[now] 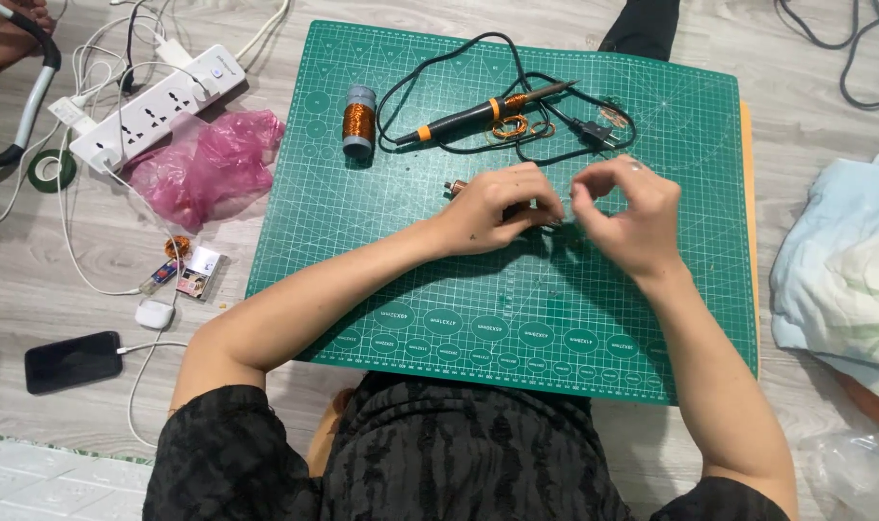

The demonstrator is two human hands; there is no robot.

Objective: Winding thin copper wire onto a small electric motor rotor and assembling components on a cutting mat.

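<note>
Over the middle of a green cutting mat (pixel 401 280), my left hand (pixel 497 207) is closed around a small dark cylindrical part whose metal end (pixel 453 186) sticks out to the left. My right hand (pixel 627 212) sits close beside it, fingertips pinched together near the left hand's fingers; what it pinches is too small to see. A spool of copper wire (pixel 358 121) stands upright at the mat's upper left. A black and orange soldering iron (pixel 483 112) lies behind the hands with its black cord looped around it. Small copper wire coils (pixel 513 126) lie next to the iron.
Left of the mat lie a white power strip (pixel 155 106), a pink plastic bag (pixel 208 159), a roll of green tape (pixel 52 169), a black phone (pixel 73 361) on a charging cable and a white earbud case (pixel 155 314). Pale folded cloth (pixel 839 275) lies at the right.
</note>
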